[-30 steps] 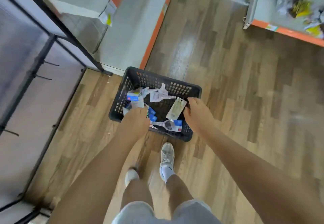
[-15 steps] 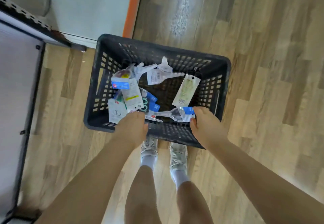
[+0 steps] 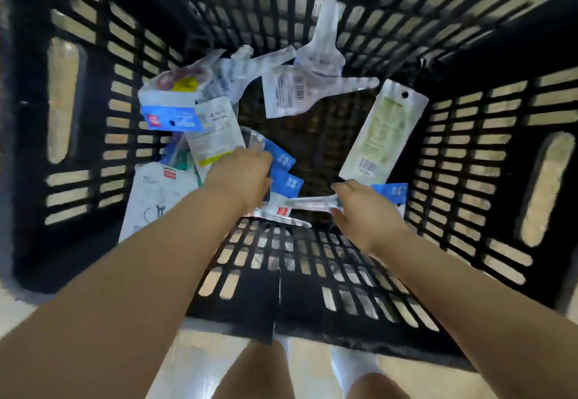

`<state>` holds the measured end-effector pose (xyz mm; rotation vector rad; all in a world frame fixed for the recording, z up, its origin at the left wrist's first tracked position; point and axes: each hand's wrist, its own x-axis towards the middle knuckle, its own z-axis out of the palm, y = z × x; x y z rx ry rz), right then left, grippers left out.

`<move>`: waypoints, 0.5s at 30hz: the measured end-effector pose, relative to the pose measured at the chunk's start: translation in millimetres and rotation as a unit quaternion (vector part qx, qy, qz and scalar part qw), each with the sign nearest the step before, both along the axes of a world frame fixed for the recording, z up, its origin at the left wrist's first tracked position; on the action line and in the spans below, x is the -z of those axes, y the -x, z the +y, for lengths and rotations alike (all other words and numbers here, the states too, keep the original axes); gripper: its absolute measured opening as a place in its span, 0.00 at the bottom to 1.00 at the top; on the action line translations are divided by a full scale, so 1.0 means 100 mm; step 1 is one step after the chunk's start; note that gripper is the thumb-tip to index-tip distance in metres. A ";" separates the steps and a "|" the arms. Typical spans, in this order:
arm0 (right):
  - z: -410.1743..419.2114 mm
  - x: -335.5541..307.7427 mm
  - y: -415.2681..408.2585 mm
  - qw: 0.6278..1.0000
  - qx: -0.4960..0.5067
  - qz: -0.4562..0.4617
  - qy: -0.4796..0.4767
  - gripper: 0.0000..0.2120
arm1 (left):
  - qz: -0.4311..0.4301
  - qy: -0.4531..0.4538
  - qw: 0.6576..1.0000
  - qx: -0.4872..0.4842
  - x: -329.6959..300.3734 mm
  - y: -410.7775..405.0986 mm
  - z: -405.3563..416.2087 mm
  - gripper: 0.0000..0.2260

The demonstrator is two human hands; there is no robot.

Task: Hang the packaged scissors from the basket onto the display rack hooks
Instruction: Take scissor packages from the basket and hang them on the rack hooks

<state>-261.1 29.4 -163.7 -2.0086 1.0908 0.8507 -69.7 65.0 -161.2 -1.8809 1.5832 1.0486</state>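
Head view is now filling with the basket (image 3: 78,242), where a second ago it was sitting small on the floor ahead: the person is bending low over it and both hands are reaching down inside. The left hand (image 3: 240,176) is curling over the blue-carded packs (image 3: 286,173) near the middle of the pile, its fingers hidden behind the knuckles, so I cannot tell whether it is gripping one or only pressing on it. The right hand (image 3: 362,208) is closing thumb and fingers round the clear scissors pack (image 3: 308,203) lying flat by the near wall, its blue header card showing just beyond the hand. Half a second ago this hand was resting at the basket's near rim; now it is lower and pinching the pack itself. Further out, more packaged scissors are lying loose: a white pack (image 3: 300,92) toward the far wall, a green-printed pack (image 3: 381,129) leaning on the right wall, others heaped at the left. No rack hooks are showing, so picking is under way and hanging is probably not yet begun
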 end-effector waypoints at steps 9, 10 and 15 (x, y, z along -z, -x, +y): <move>-0.12 1.02 -0.63 0.999 0.012 -0.027 -0.036 0.19 | -0.021 0.053 0.984 0.169 0.96 -0.30 -0.45 0.17; -0.12 1.06 -0.64 0.999 0.013 -0.026 -0.031 0.19 | -0.023 0.059 0.979 0.193 1.00 -0.32 -0.47 0.18; -0.03 1.08 -0.63 0.999 0.017 -0.041 0.018 0.17 | -0.045 0.083 0.973 0.211 1.05 -0.36 -0.45 0.20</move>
